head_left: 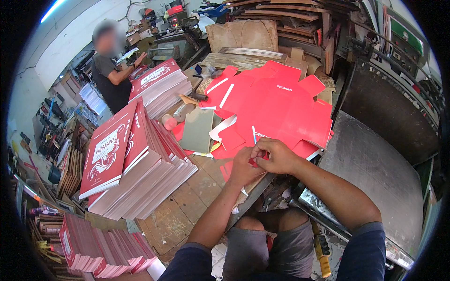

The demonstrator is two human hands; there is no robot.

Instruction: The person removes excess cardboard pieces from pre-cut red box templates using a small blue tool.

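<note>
My left hand (243,166) and my right hand (275,155) meet at the near edge of the workbench, fingers curled together. A bit of red shows between them; whether it is a held piece or the card behind, I cannot tell. Just beyond lie flat red die-cut card sheets (276,105), overlapping, with tabs and flaps around their edges. A thin white-and-blue strip (254,134) stands out on the red right above my fingers. Left of the sheets rests a grey-green rectangular board (198,130), with white and yellow scraps (216,144) by its corner.
Tall stacks of red printed card (145,173) fill the bench's left side, with another stack (161,86) behind. More bundles (103,246) sit lower left. A metal-bedded machine (375,173) flanks me at right. Across the bench stands another person (112,79). Wooden boards (286,18) are piled behind.
</note>
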